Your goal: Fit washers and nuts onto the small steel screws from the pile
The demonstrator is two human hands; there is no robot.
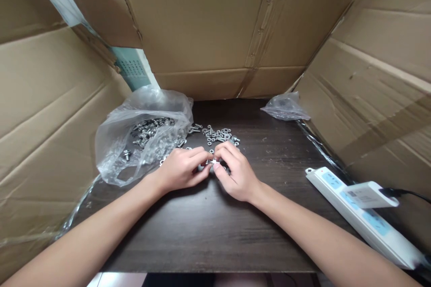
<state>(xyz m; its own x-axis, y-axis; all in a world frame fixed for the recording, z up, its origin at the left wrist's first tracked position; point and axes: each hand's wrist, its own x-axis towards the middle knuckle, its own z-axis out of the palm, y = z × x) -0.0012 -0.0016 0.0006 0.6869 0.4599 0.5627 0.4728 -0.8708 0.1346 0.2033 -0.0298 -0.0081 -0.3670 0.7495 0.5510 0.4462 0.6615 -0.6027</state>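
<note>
My left hand (186, 166) and my right hand (235, 170) meet fingertip to fingertip just above the dark table. Between them they pinch a small, shiny metal bolt (214, 162); the fingers cover most of it, and I cannot make out whether a nut or washer is on it. Right behind my fingers lies a loose pile of bolts, nuts and washers (220, 135). To the left of my left hand, a clear plastic bag (112, 132) lies open with many bolts (151, 132) in it.
Cardboard walls (208, 22) enclose the table (202, 233) at the back and both sides. A small clear bag (286, 106) lies at the back right. On the right runs a white power strip (357, 215) with a white charger (373, 195) plugged in and a black cable.
</note>
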